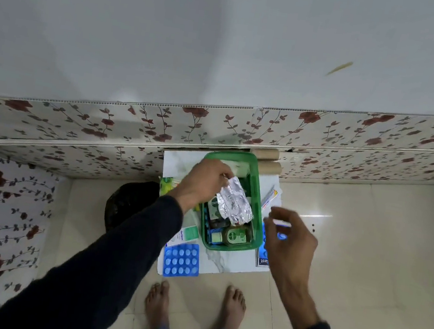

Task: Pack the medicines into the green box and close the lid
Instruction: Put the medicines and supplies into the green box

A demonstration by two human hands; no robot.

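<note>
Foil strip (235, 204) pinched overhead box (257, 198), right hand (290, 240) spread

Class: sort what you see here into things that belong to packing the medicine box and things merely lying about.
Job: green box, silver blister strip held in left hand, blue tablet pack, brown bottle.
Lying about: cardboard tubes, black bag.

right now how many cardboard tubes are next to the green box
2, both at the far right corner of the green box, against the floral wall: one cardboard tube farther back, the other cardboard tube just in front of it. More could be hidden behind the box.
</note>
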